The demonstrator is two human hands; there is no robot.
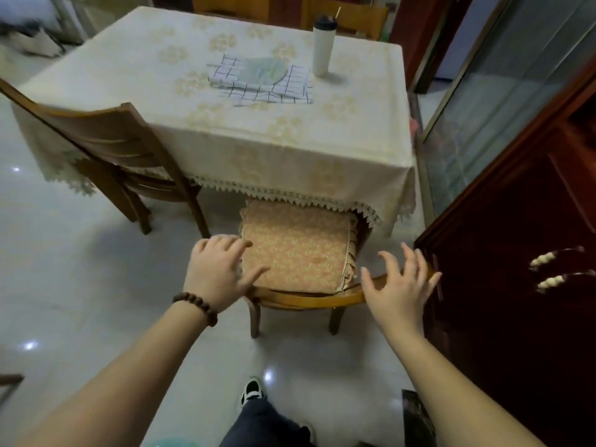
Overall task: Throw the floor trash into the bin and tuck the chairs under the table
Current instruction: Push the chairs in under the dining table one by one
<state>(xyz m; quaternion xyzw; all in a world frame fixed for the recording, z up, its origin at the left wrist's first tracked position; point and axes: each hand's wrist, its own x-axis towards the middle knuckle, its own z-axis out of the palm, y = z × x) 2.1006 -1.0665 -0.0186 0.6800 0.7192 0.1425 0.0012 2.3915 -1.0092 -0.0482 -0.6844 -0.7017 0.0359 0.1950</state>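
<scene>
Left hand (216,272) and right hand (401,285), fingers spread and gripping nothing, are held at the backrest (309,298) of the cushioned chair (296,253), seat partly under the table (225,130), presumably for pushing.

A cream cloth with pale gold flower prints and a lace-edged hem (225,130) covers the counter. Near its far right corner stands a white bottle with a black lid (321,46), beside a white napkin checked in dark lines (277,88). The honey-brown wooden chair (309,298) at the near edge carries an orange-and-cream floral cushion (300,250). The floor is glossy pale grey tile (80,285).
</scene>
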